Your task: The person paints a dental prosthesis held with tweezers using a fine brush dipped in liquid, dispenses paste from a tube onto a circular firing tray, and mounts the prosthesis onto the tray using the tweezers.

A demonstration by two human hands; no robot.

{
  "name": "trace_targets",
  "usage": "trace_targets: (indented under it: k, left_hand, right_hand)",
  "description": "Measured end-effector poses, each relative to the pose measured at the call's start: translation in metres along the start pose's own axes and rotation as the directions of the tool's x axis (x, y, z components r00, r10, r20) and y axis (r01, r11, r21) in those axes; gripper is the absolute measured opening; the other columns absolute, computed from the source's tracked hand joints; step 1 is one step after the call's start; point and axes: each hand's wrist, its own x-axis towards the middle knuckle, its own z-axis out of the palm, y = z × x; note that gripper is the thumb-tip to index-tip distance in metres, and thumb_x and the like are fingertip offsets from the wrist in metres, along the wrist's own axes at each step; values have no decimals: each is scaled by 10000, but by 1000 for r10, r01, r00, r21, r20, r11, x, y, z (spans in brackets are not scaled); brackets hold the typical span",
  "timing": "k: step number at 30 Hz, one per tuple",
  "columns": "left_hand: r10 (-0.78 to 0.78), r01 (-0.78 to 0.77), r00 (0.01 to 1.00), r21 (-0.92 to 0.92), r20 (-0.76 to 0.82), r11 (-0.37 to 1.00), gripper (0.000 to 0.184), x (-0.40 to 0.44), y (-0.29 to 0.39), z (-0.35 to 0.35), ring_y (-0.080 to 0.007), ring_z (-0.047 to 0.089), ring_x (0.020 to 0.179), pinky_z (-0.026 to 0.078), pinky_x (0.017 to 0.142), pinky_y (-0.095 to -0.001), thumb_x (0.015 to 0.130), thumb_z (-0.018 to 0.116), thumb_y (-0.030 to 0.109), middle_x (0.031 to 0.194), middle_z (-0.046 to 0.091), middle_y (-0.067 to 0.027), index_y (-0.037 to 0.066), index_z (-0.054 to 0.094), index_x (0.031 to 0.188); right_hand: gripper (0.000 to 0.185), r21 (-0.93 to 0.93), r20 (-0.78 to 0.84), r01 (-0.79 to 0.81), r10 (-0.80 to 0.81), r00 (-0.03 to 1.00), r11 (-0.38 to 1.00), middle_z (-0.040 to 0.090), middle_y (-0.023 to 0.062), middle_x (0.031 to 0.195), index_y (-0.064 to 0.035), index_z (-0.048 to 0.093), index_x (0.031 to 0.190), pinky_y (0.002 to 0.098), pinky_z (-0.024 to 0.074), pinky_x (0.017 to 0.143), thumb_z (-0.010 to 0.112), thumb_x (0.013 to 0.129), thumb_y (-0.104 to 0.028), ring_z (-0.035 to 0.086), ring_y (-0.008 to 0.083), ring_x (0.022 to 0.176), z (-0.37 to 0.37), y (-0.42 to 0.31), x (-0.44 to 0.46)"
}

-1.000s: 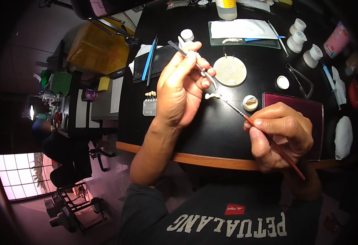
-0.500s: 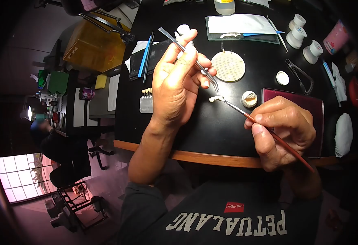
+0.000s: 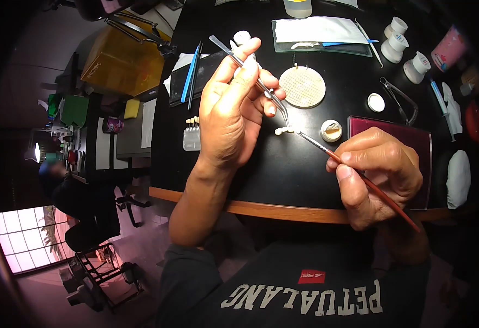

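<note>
My left hand (image 3: 231,109) is closed around curved metal tweezers (image 3: 267,90), their tips pointing down. At those tips is a small off-white tooth-shaped piece (image 3: 284,130). Between the fingers of my right hand (image 3: 379,175) is a thin brush (image 3: 366,183) with a reddish-brown handle, and its tip is at or very near the piece's right end. Just right of the piece stands a small open white jar (image 3: 331,130). A round, pale honeycomb disc (image 3: 302,87) lies behind the piece.
A dark red box (image 3: 414,145) lies under my right hand. Behind are a glass slab (image 3: 322,48) with white paper, white bottles (image 3: 394,48), a caliper (image 3: 400,104) and a white lid (image 3: 375,102). Tooth samples (image 3: 191,136) sit left. A person (image 3: 78,191) sits at another desk.
The view has shifted slightly, moving the table items a little left. The tweezers stand somewhat steeper than one second ago. Both hands keep their holds, with the brush tip still by the piece.
</note>
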Motion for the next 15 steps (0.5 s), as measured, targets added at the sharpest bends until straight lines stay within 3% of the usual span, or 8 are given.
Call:
trace_targets:
  k: [3, 9, 15]
  left_hand:
    - [-1, 1, 1000, -2, -5, 1000, 432, 0, 0, 0, -219, 686, 825, 522, 623, -265, 1060, 542, 150, 913, 677, -109, -24, 464, 1447]
    - [4, -4, 1000, -5, -9, 1000, 421, -1, 0, 1, -221, 687, 819, 524, 625, -266, 1060, 542, 151, 914, 681, -113, -28, 475, 1436]
    - [0, 0, 1000, -25, 1, 1000, 416, 0, 0, -1, -226, 689, 820, 527, 629, -268, 1063, 531, 149, 914, 683, -117, -37, 475, 1432]
  right_hand:
    - [149, -12, 19, 8, -7, 1000, 1000, 650, 155, 807, 39, 592, 936, 239, 551, 629, 566, 808, 110, 646, 142, 685, 1, 3, -1]
    - [165, 16, -89, -31, 32, 996, 999, 676, 134, 746, 16, 632, 871, 260, 533, 560, 663, 729, 94, 662, 164, 608, 4, 4, -3]
    - [185, -42, 32, 36, -35, 999, 998, 635, 147, 802, 27, 580, 955, 249, 530, 614, 553, 795, 115, 624, 142, 662, 1, 2, -2]
